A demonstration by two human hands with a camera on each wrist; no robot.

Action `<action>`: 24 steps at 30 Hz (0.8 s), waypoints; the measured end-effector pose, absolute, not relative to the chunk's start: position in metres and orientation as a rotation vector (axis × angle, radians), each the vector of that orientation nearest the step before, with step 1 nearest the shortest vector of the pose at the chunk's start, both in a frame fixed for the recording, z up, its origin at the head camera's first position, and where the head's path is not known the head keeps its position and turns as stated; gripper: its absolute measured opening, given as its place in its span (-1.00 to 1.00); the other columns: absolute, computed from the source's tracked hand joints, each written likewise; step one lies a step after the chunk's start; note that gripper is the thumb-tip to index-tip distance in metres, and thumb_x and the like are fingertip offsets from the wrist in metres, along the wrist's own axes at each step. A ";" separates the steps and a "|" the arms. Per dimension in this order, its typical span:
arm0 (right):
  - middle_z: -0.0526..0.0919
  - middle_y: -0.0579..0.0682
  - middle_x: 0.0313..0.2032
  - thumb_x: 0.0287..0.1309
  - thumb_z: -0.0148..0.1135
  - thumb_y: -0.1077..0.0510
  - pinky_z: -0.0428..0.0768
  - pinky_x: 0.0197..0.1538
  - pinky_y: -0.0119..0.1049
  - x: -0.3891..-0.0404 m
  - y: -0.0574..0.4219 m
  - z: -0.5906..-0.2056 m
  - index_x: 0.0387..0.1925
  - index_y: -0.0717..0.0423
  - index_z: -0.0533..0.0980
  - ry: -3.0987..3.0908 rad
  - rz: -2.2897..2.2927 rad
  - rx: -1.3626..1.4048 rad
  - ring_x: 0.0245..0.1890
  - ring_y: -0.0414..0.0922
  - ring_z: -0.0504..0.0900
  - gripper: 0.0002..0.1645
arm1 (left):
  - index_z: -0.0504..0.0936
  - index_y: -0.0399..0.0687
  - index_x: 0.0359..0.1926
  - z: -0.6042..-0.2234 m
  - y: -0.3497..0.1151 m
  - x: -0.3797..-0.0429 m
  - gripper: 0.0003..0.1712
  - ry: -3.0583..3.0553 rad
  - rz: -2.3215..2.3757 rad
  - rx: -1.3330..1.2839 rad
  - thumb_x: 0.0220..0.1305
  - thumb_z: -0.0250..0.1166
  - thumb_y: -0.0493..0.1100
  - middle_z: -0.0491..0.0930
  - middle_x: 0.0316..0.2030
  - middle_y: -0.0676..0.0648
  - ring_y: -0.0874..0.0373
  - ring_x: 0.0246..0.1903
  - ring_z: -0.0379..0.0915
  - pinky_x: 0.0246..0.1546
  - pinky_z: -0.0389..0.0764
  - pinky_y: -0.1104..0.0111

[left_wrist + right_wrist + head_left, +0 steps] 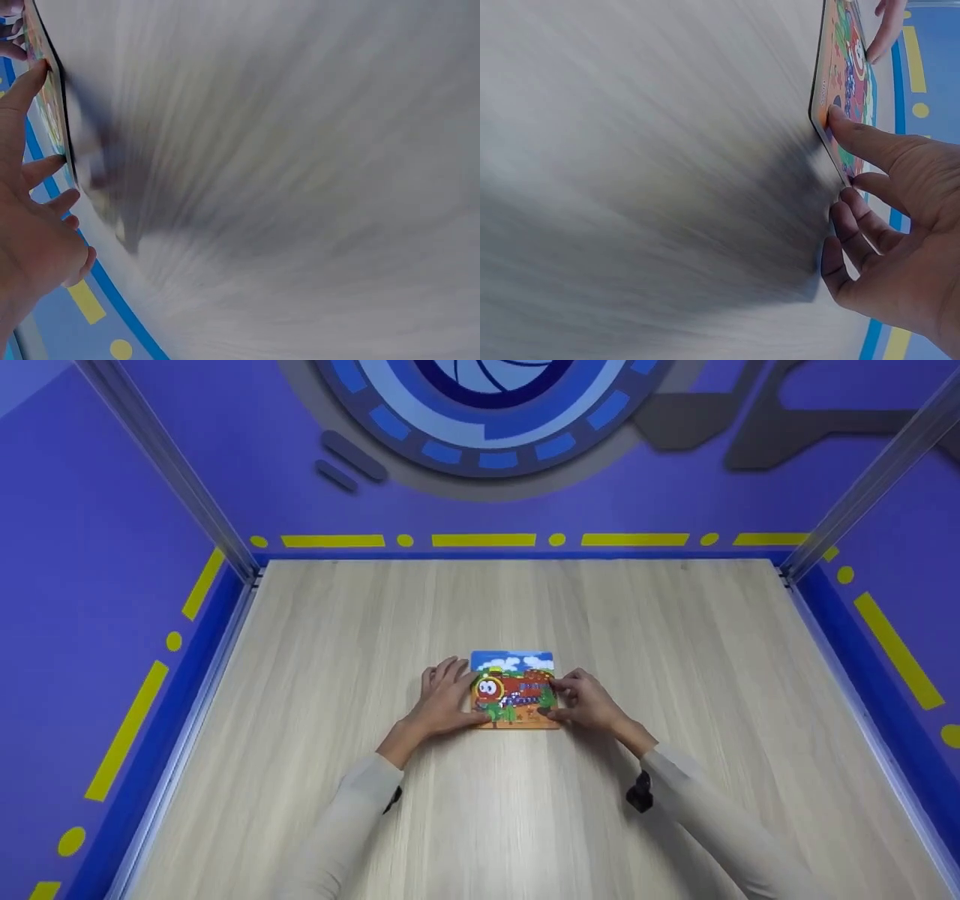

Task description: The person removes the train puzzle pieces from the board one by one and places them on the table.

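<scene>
A small square picture board lies on the table between the two hands. Printed on it is a red cartoon train with big eyes, under a blue sky with clouds. My left hand touches its left side, thumb near the lower corner and index finger higher up. In the left wrist view the fingers of the left hand are spread. On the opposite side, my right hand touches the board with thumb and index finger. The right wrist view shows the right thumb on the board's face near a corner.
The light wood-grain table surrounds the board. Blue-purple panels with yellow marks stand at the back and both sides, with metal posts at the rear corners. A black device sits under the right wrist.
</scene>
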State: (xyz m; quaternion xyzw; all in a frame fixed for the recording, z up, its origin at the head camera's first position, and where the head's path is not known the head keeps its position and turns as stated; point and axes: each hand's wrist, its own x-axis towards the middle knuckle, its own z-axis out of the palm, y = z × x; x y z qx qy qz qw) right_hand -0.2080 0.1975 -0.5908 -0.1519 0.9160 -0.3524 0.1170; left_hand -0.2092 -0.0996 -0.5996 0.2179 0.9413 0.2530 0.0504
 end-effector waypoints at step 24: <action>0.56 0.27 -0.09 0.05 0.56 0.21 0.51 -0.17 -0.28 -0.213 0.202 -0.590 0.18 0.48 0.53 2.682 -1.064 -0.539 -0.20 0.00 0.53 -0.30 | 0.64 0.07 0.27 -0.619 -0.010 -0.225 -0.12 3.217 0.672 0.311 0.07 0.38 0.49 0.46 0.30 -0.13 -0.08 0.28 0.31 0.19 0.35 -0.05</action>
